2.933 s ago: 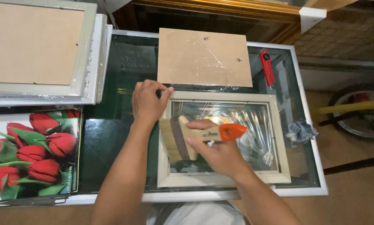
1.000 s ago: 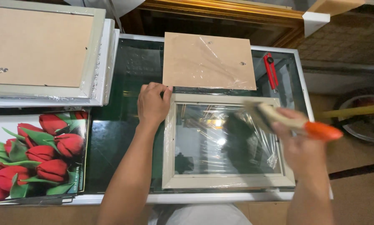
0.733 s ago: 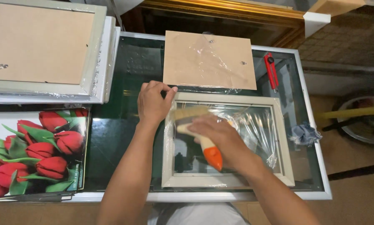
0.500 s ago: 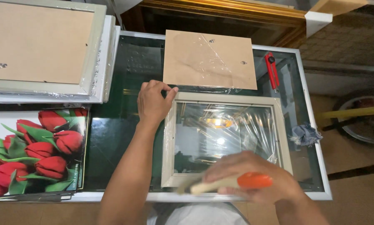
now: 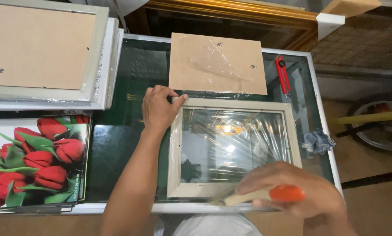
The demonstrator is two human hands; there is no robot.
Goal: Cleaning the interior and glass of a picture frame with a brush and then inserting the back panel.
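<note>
On the glass bench (image 5: 117,144), left hand (image 5: 157,110) pressed flat on cream frame (image 5: 233,150) corner; right hand (image 5: 292,190) gripped orange-handled brush (image 5: 257,196) at near edge. Hard strokes could shift frame

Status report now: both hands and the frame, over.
Left hand flat on top-left corner of frame. Right hand grips brush at frame's lower edge. Board lies just beyond frame, apart from hands.
</note>
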